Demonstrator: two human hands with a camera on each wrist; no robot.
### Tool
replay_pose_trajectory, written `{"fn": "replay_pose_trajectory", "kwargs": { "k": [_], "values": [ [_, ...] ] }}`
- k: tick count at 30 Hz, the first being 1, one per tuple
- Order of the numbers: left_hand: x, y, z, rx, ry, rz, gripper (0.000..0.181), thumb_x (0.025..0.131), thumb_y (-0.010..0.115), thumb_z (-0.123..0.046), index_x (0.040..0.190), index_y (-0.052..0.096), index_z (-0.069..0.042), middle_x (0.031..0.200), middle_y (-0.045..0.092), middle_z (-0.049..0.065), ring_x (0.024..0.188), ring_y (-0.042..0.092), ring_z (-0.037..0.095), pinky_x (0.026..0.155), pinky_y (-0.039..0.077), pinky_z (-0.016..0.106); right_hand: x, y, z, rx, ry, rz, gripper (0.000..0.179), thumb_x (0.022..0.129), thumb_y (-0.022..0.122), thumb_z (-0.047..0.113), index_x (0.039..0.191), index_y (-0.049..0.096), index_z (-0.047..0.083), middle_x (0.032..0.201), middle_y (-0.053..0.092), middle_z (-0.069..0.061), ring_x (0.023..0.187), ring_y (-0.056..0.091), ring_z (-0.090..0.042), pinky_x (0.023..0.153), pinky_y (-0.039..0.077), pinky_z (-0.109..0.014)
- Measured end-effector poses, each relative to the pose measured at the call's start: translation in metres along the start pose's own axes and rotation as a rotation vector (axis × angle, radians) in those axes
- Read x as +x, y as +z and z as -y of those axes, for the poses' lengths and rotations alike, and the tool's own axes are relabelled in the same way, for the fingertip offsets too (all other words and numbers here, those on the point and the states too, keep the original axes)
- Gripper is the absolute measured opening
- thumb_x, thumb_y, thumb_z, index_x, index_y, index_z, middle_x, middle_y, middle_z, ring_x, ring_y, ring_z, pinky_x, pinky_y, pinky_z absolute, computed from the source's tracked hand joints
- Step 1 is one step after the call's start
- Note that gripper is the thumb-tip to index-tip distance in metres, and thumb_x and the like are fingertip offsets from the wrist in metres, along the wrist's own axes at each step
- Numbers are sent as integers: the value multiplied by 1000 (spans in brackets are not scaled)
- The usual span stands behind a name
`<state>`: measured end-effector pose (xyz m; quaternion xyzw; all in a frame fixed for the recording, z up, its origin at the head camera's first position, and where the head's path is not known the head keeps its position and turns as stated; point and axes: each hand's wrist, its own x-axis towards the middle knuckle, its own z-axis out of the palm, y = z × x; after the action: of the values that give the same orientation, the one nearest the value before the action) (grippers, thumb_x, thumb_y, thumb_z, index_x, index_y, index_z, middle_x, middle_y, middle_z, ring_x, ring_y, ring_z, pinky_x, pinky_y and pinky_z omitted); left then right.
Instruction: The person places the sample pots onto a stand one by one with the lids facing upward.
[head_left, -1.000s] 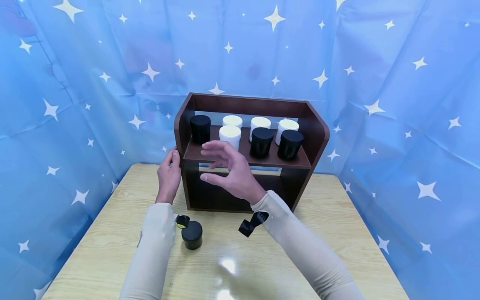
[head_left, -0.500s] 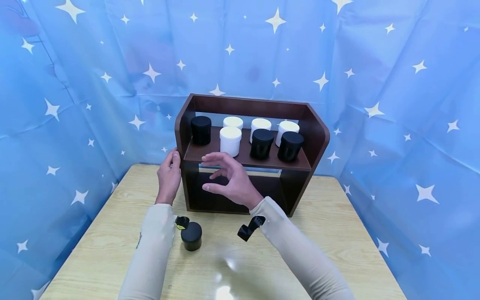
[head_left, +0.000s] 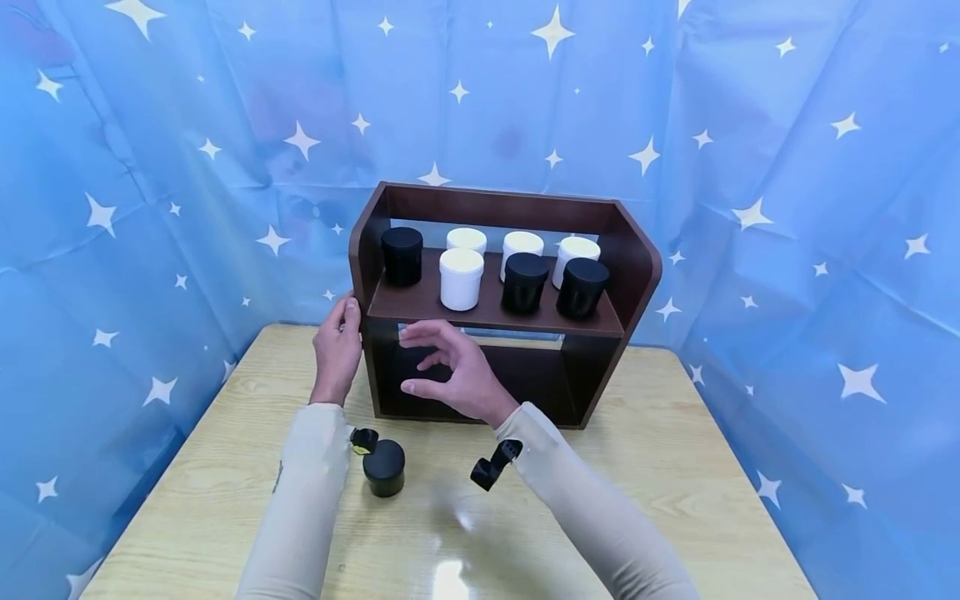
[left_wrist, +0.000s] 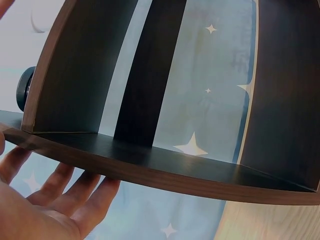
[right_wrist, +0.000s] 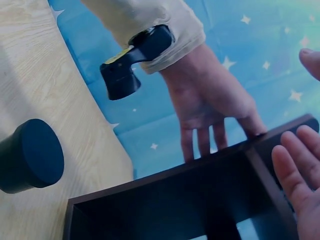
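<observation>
A dark brown two-level shelf (head_left: 502, 207) stands at the back of the table. My left hand (head_left: 336, 354) touches its left side panel. In the left wrist view the left fingers (left_wrist: 95, 197) lie against the panel's outer face; in the right wrist view the left thumb meets its front edge. My right hand (head_left: 461, 375) hovers before the lower level, fingers apart and slightly curved, holding nothing. On the upper level are a black jar (head_left: 402, 257) at left, a white jar (head_left: 461, 280) in front, two black jars (head_left: 523, 283) at right and several white jars behind.
A lone black jar (head_left: 384, 468) stands upright on the wooden table (head_left: 637, 500), beside the left forearm. Blue curtains (head_left: 510, 100) with white stars surround the table at the back and sides. A small black camera is strapped to each wrist.
My right hand has moved down and slightly back from in front of the white jar to the lower level. The left hand and the jars stay in place.
</observation>
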<state>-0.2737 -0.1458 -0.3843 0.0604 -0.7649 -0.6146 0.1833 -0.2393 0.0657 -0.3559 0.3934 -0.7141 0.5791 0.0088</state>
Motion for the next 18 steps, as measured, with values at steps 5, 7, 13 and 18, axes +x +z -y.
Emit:
{"fn": "replay_pose_trajectory", "kwargs": {
  "k": [5,7,13,18],
  "values": [
    [1,-1,0,4,-5,-4,57,104,35,-60,151,47,-29,154,49,5,144,42,23,117,40,50,-3,6,-8,-17,41,3,62,84,79,4,139,51,10,140,59,-11,129,59,-22,95,57,-36],
    [1,-2,0,13,0,-11,57,104,35,-58,151,48,-28,153,51,7,143,43,24,117,39,49,-4,8,-11,-20,63,5,63,84,79,4,140,51,9,140,60,-9,129,59,-21,96,56,-36],
    [2,-1,-1,35,39,-43,52,106,36,-53,147,52,-26,145,57,10,137,49,27,116,38,48,-10,14,-25,-31,101,13,64,83,80,7,140,51,11,140,60,-3,130,59,-19,97,56,-37],
    [2,0,-1,31,38,-40,53,106,35,-54,148,52,-26,146,57,10,139,48,27,118,37,48,-16,22,-38,-33,139,19,66,80,84,8,138,52,13,139,60,-3,131,58,-18,98,56,-36]
  ]
}}
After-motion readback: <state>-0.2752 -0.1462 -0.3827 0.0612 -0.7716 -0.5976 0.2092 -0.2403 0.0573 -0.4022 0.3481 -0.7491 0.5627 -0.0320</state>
